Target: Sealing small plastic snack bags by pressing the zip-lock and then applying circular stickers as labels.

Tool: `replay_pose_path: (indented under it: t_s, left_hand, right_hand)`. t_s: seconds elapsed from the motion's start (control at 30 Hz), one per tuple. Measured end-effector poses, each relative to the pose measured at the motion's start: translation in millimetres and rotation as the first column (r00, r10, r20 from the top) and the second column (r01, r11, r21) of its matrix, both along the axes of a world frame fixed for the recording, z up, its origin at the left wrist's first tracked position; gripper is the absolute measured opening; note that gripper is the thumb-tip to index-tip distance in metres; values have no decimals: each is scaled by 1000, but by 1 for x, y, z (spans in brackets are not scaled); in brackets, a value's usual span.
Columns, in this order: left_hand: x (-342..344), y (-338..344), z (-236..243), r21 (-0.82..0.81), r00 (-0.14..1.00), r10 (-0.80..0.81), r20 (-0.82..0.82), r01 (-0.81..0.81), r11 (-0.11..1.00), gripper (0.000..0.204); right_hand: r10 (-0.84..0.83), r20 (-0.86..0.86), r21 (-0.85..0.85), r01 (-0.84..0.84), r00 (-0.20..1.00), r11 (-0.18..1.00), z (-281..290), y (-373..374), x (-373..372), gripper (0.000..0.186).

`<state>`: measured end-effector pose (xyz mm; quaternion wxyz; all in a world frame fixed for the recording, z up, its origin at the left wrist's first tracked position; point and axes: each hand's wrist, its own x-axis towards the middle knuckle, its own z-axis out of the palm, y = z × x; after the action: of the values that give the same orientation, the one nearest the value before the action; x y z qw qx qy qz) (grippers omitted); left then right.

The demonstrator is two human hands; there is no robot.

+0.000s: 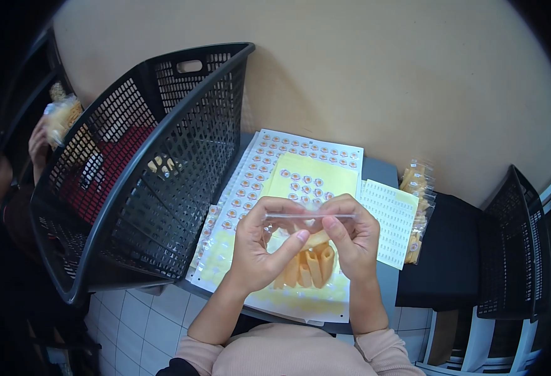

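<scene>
Nearest to me is the person's ribbed, pale pink sweater [300,351], and from its sleeves the two bare forearms reach toward a clear bag [314,248]. The left hand [260,241] is at the left side of the bag, its thumb laid on the film and its other fingers curled behind. The right hand [357,241] does the same at the right side, the thumb near the upper edge. So both hands are almost closed, pinching thin plastic between thumb and fingers; the hidden fingertips I cannot tell exactly. Inside the bag lie yellow-orange tube pieces [314,268], mostly at its lower part.

The bag is held over white sticker sheets [235,194]; whether it touches them, I cannot tell. Just beyond the bag, a yellow sheet [278,182] lies on top of these. To the right of the bag there is a smaller printed sheet [388,219], and past it a row of packed bags [413,182]. All this is on a grey table [379,170].

To the left of the bag stands a large black basket [194,135], tilted in my view. Well apart on the right is another dark basket [517,244]. Farthest to the left, another person's hand [39,144] holds a filled packet [63,122].
</scene>
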<state>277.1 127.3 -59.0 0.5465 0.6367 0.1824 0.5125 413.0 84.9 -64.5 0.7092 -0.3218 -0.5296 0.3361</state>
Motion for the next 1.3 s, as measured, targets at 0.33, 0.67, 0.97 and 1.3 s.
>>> replay_pose_path:
  t_s: [0.33, 0.67, 0.97, 1.3]
  left_hand:
    - [-4, 1, -2, 80, 994, -7, 108, -2, 997, 20]
    - [2, -6, 5, 30, 997, 52, 65, -54, 998, 42]
    - [4, -8, 5, 51, 994, 71, 83, -75, 996, 47]
    - [4, -10, 4, 28, 993, 91, 79, -93, 995, 51]
  right_hand:
    - [-175, 229, 139, 146, 958, 979, 4, 4, -4, 9]
    - [-171, 183, 98, 155, 968, 983, 3, -3, -3, 9]
    - [-181, 145, 92, 169, 973, 981, 3, -4, -5, 9]
    - [-196, 182, 144, 171, 963, 975, 0, -2, -5, 9]
